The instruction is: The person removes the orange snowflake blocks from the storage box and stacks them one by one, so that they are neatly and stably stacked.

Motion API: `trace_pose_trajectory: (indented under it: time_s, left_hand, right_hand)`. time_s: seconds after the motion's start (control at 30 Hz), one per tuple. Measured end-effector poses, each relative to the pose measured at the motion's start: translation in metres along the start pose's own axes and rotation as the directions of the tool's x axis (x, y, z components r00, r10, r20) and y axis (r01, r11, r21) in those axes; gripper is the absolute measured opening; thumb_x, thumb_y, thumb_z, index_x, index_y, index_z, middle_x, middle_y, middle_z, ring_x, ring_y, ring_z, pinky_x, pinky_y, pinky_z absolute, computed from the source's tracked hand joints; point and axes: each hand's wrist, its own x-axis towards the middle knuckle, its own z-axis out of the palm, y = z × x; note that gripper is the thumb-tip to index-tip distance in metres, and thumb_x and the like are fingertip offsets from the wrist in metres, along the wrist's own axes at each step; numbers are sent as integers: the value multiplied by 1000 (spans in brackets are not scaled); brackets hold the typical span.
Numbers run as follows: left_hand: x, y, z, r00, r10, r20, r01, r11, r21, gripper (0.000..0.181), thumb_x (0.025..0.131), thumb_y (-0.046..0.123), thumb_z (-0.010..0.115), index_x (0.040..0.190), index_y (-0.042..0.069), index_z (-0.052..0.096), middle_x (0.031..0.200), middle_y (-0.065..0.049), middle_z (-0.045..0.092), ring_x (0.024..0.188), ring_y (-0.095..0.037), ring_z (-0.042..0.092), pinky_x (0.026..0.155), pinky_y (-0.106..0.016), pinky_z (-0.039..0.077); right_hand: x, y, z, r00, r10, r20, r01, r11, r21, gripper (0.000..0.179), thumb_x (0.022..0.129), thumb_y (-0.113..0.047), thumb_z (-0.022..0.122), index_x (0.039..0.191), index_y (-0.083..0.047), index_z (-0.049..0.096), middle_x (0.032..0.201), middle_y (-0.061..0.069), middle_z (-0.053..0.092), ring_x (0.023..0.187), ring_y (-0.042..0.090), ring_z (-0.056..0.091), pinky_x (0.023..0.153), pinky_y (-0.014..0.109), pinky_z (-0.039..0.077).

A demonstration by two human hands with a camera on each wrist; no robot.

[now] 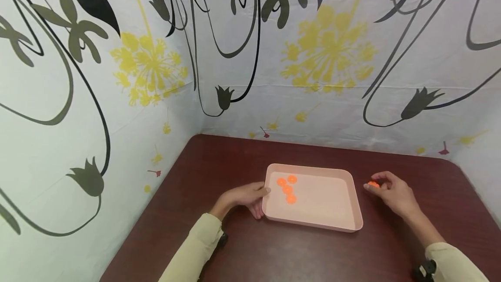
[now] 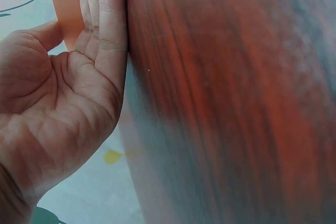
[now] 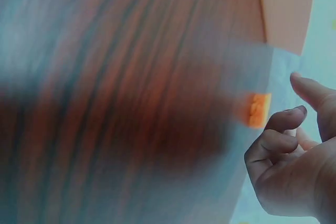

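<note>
A shallow pale-pink tray (image 1: 325, 195) lies on the table. My left hand (image 1: 248, 196) grips its left side, thumb over the rim and fingers along the outer wall. The left wrist view shows that hand (image 2: 68, 82) with its fingers against the tray wall (image 2: 67, 9). Several flat orange discs (image 1: 291, 199) lie inside the tray, toward its left end. Right of the tray, another small orange piece (image 3: 258, 110) with a ridged side stands on the table. My right hand (image 1: 393, 193) is close over it, thumb and forefinger spread apart around it.
The dark red-brown table (image 1: 297, 256) has a wood grain and a glossy top. Floral-patterned cloth walls (image 1: 242, 68) rise behind it and on the left. In the right wrist view, the tray's corner (image 3: 286, 11) appears at the upper right.
</note>
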Motion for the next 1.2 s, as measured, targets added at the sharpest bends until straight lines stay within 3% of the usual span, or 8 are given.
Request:
trace_pose_trajectory:
  time_s: [0.17,0.33,0.47,0.63,0.77,0.9,1.0,1.2]
  left_hand:
    - [-2,-1,-1,1000,-3,-5,3,1000,-9,31,116,31,42,131,6,51,70,-17,72,57,-24,73,55,-40,66]
    - [-1,-3,-1,1000,-5,-9,5,1000,-14,32,116,32,42,132,6,51,70,-17,72,57,-24,73,55,-41,66]
    - [-1,-2,0,1000,-5,-6,5,1000,-14,32,116,32,42,132,6,51,70,-15,72,57,-23,72,55,-39,66]
    - [-2,0,1,1000,-10,-1,9,1000,-8,32,115,32,43,131,5,50,70,-15,72,57,-22,72,56,-39,67]
    - [-2,2,0,1000,-16,-2,16,1000,-6,32,115,32,43,129,5,51,70,-15,72,57,-22,72,57,-40,67]
    - [-3,2,0,1000,-12,-6,12,1000,-8,32,115,32,43,129,4,51,70,-15,71,57,-23,72,56,-40,67]
    - [-2,1,0,1000,-11,-4,11,1000,-12,32,115,32,43,130,4,50,69,-15,71,56,-23,72,56,-40,66]
    - [0,-1,1,1000,-7,-3,7,1000,-16,33,115,33,43,130,4,50,69,-15,71,56,-23,72,56,-40,66]
  right_hand:
    - [-5,-29,4,996,-83,-17,84,993,82,53,98,-41,76,137,-11,59,73,3,61,56,10,51,49,27,42]
    - [-11,-60,21,988,-152,-27,155,973,169,47,99,-35,76,138,-16,59,79,6,64,57,13,58,49,27,50]
    - [-14,-81,38,980,-196,-38,200,966,167,44,98,-36,77,135,-18,62,84,7,65,60,14,62,50,28,54]
    - [-15,-99,51,980,-197,-32,199,962,186,41,97,-32,79,133,-17,65,89,11,68,69,23,70,53,28,59]
    - [-10,-108,65,972,-235,18,224,946,232,41,96,-23,80,133,-14,66,87,13,71,64,25,72,53,28,59]
    - [-2,-116,84,954,-276,115,230,924,306,42,97,-14,78,136,-9,64,86,16,71,60,26,70,47,32,58]
    - [1,-122,96,948,-261,184,184,918,352,44,98,-12,76,139,-10,61,89,18,70,63,26,69,46,33,57]
    - [8,-132,112,943,-239,233,145,922,358,44,99,-14,75,140,-12,62,94,16,72,68,24,70,53,31,59]
